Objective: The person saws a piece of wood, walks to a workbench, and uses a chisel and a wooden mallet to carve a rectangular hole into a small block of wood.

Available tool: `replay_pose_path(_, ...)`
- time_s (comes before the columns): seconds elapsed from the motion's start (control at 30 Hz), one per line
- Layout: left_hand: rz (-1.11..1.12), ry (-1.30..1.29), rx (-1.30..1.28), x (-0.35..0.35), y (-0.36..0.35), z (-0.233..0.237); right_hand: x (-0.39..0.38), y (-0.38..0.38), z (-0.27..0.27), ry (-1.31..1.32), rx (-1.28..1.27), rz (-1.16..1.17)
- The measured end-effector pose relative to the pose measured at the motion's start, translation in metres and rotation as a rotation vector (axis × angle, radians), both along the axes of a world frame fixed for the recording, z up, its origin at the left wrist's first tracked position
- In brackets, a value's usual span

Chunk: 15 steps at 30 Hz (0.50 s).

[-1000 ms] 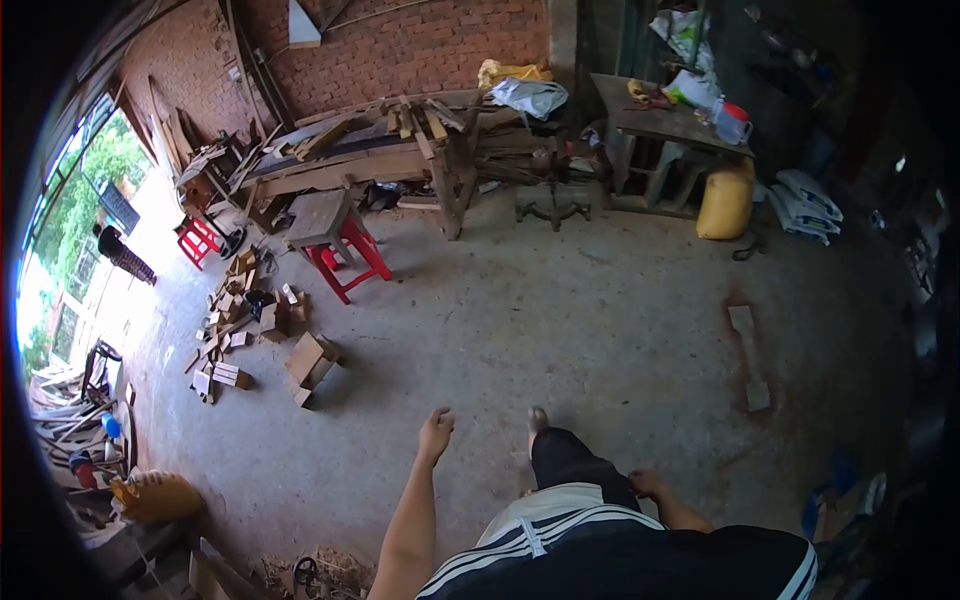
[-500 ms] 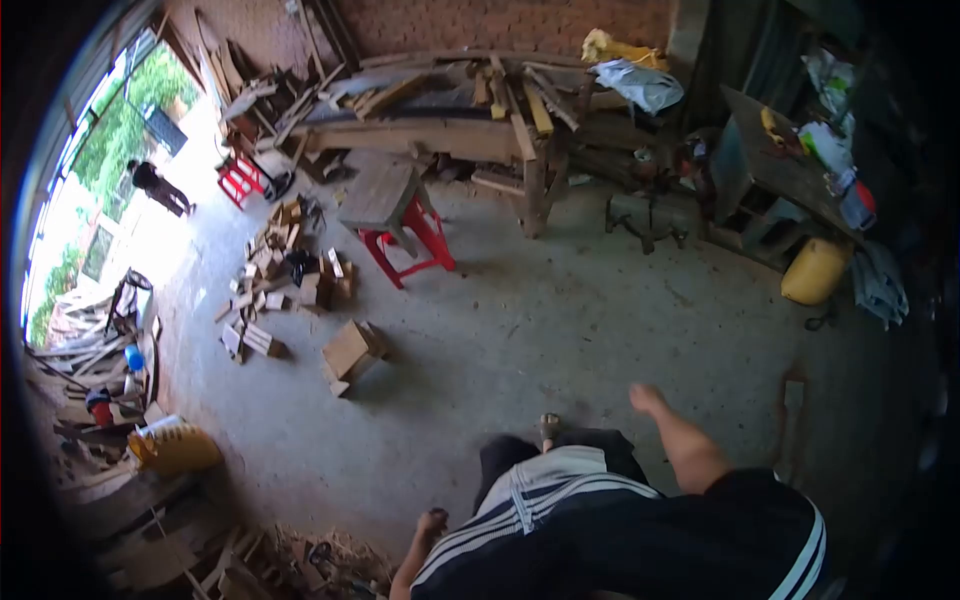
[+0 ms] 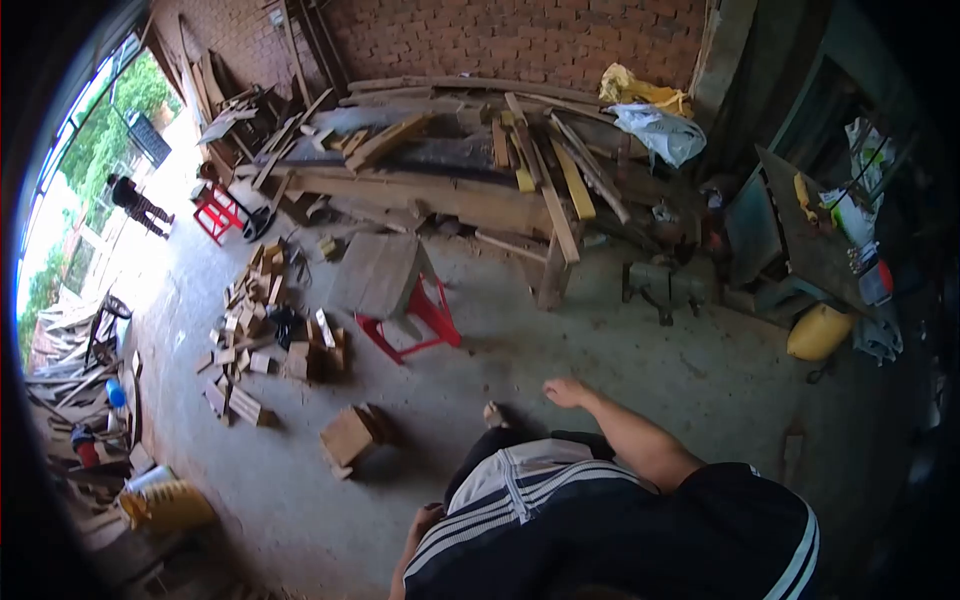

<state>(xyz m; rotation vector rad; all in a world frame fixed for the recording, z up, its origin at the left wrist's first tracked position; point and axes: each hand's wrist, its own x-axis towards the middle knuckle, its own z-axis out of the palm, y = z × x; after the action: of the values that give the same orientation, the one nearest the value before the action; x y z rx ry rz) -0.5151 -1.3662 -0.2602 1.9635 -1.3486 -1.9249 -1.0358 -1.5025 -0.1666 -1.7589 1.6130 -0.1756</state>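
Observation:
My right hand (image 3: 567, 392) is held out in front of my body over the concrete floor, with loosely bent fingers and nothing visible in it. Low at my left side is my left hand (image 3: 428, 517), close to my dark clothing; its fingers are too dim and partly hidden to make out. Neither hand touches any of the wood. Nearest ahead on the floor is a wooden block-like piece (image 3: 350, 438). Beyond it stands a red plastic stool (image 3: 432, 322) with a wooden board piece (image 3: 372, 272) on top.
A pile of wood offcuts (image 3: 262, 322) lies left of the stool. Timber covers a long workbench (image 3: 400, 190) by the brick wall. At right are a desk (image 3: 815, 245) and a yellow jug (image 3: 820, 332). Another person (image 3: 138, 205) stands near the bright doorway.
My view has shifted forward, and the wooden piece and stool appear nearer and lower. My right hand has swung inward to the left; my left hand has drawn close to my side.

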Motion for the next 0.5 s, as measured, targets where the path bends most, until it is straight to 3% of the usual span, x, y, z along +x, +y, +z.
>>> replay_pose_path(0.03,0.243,-0.122,0.018,-0.024,-0.050,0.091,-0.017,-0.010,-0.007,0.038,0.070,-0.008)
replay_pose_path(0.1,0.095,-0.184,-0.118,0.005,-0.146,0.058,-0.057,-0.032,-0.020,0.081,0.081,-0.071)
replay_pose_path(0.13,-0.025,-0.240,-0.468,0.007,-0.183,0.048,-0.064,-0.028,-0.022,0.102,0.097,-0.122)
replay_pose_path(0.17,-0.044,-0.210,-0.598,0.026,-0.229,0.005,-0.071,-0.034,-0.005,0.084,0.114,-0.214)
replay_pose_path(0.2,0.172,-0.176,-0.125,-0.017,-0.277,0.090,-0.078,-0.048,0.020,0.063,0.117,-0.310)
replay_pose_path(0.27,0.150,-0.069,-0.394,-0.036,-0.358,0.071,-0.086,-0.076,0.044,0.079,0.058,-0.495)
replay_pose_path(0.33,0.277,0.006,-0.170,-0.086,-0.425,0.111,-0.088,-0.112,0.052,0.040,0.020,-0.576)
replay_pose_path(0.47,-0.049,-0.009,-0.298,-0.156,-0.523,0.112,-0.096,-0.217,0.076,0.000,-0.224,-0.630)
replay_pose_path(0.5,-0.103,0.149,-0.324,-0.168,-0.540,0.110,-0.098,-0.247,0.084,-0.014,-0.223,-0.649)
